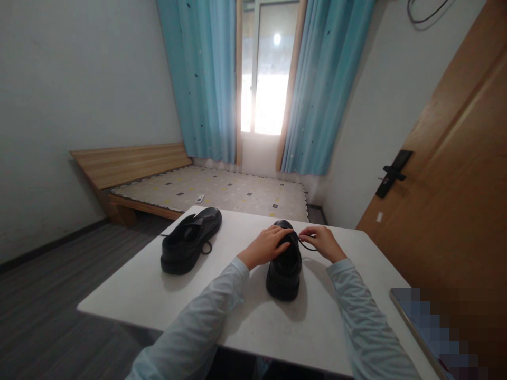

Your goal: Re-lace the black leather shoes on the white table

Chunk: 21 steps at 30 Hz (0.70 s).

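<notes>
A black lace-up shoe (283, 282) stands upright on the white table (237, 311), heel towards me. My left hand (265, 246) lies over its upper from the left, with thumb and fingers curved onto the shoe around the lacing area. To the right of the shoe, my right hand (322, 241) pinches a black shoelace (307, 247) between thumb and fingertips. The lace loops down below the fingers and runs to the shoe. What lies under my left fingers is hidden. A second black shoe (182, 250) rests farther left, its lace hanging in a loop at its side.
At the table's right edge sits a flat, pixelated object (420, 327). Beyond the table is a low bed (237, 190) with a small white device (200, 199) on it. A wooden door (443, 174) stands at the right, and blue curtains (320, 95) flank the window.
</notes>
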Each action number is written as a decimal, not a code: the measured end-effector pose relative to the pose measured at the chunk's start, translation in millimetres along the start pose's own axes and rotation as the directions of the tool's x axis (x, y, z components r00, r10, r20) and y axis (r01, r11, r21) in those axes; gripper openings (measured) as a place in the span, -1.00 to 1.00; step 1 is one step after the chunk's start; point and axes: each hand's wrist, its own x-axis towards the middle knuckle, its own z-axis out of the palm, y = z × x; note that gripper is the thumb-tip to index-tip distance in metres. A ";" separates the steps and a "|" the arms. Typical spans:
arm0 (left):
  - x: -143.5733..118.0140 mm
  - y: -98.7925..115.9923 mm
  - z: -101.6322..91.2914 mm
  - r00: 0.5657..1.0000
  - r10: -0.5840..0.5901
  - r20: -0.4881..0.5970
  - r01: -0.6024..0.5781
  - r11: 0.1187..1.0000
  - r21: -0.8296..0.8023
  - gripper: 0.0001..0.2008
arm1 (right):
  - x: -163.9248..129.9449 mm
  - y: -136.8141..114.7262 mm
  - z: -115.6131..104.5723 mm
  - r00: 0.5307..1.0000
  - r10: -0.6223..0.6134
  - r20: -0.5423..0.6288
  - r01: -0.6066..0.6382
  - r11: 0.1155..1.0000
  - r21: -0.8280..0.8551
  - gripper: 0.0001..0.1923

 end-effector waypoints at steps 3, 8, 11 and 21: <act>-1.0 -1.0 0.6 0.998 -0.012 -0.060 0.010 1.000 -0.021 -0.72 | -0.2 -0.7 1.9 1.000 -0.007 0.015 0.007 1.000 -0.013 -0.85; 2.4 -1.3 4.6 0.986 -0.030 -0.166 0.032 0.999 0.008 -0.71 | -0.5 -3.5 4.3 1.000 -0.023 0.004 0.023 0.999 -0.049 -0.87; 7.2 -1.4 8.6 0.978 -0.064 -0.200 0.071 0.997 0.028 -0.69 | -0.2 -4.4 5.3 1.000 -0.026 -0.007 0.025 0.998 -0.059 -0.88; 19.3 10.5 8.8 0.955 -0.247 -0.164 0.269 0.954 0.135 -0.77 | 0.0 -7.4 6.8 1.000 -0.010 -0.014 0.010 1.000 -0.021 -0.94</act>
